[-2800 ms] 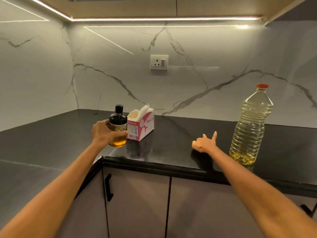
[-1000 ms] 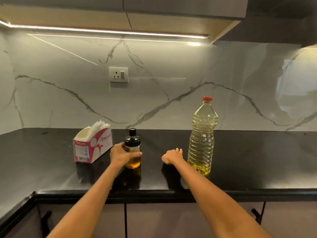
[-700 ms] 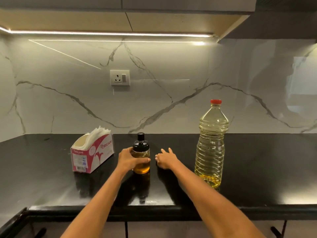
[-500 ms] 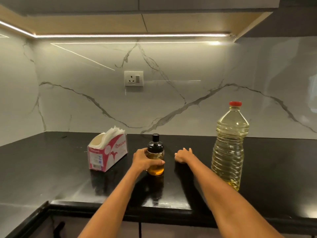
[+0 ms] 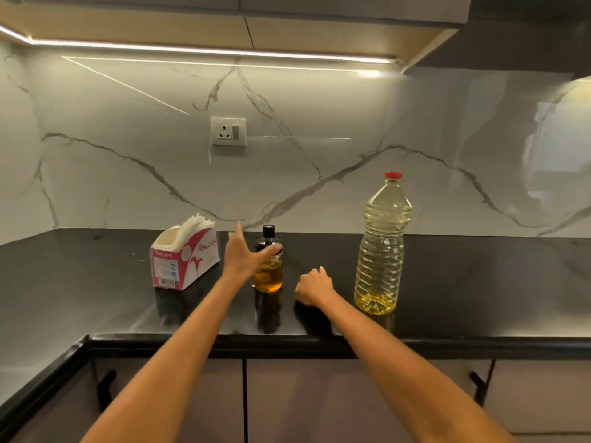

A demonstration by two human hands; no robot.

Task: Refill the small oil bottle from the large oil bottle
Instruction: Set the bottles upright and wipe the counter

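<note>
The small oil bottle [image 5: 269,279] stands upright on the black counter [image 5: 96,282], glass with a black cap and amber oil in its lower half. My left hand [image 5: 244,255] is just left of it, fingers spread and straight, the thumb lying across the bottle's shoulder. To the right, the large clear plastic oil bottle [image 5: 382,251] stands with its red cap on and pale yellow oil inside. My right hand [image 5: 315,286] rests on the counter between the two bottles, fingers loosely curled, holding nothing.
A pink and white tissue box [image 5: 185,260] sits left of the small bottle. A wall socket [image 5: 228,131] is on the marble backsplash. The counter's front edge runs below my forearms, with cabinet doors and black handles [image 5: 105,390] underneath.
My left hand carried the small bottle rightward, set it down beside the large bottle, and has now opened off it. My right hand stayed on the counter, fingers curling in.
</note>
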